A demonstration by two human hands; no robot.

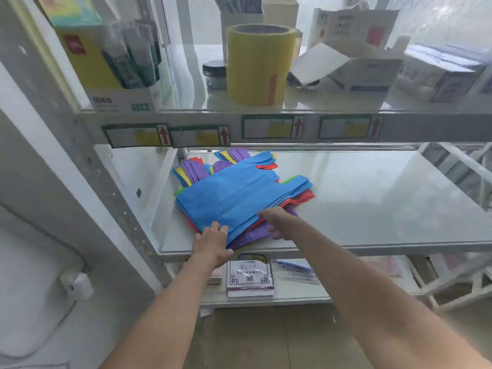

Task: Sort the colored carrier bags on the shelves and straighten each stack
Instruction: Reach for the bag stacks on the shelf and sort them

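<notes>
Both hands on near edge of bag stack: left hand [213,242] fingers laid nearly straight on corner of top blue bag [234,194], thumb at shelf edge; right hand [277,222] fingertips on blue bag edge, thumb tucked under by purple bags [251,235], looks like pinch, not certain. Stack skewed, fanned; red bag [300,199], green, yellow edges poking out. Stack sits left of centre on middle glass shelf [386,209]. Shelf above: yellow roll [257,67], white boxes [372,62]. Shelf below: packaged items [250,278].

Right hand's fingers [277,233] hidden under bag stack [239,198]
</notes>
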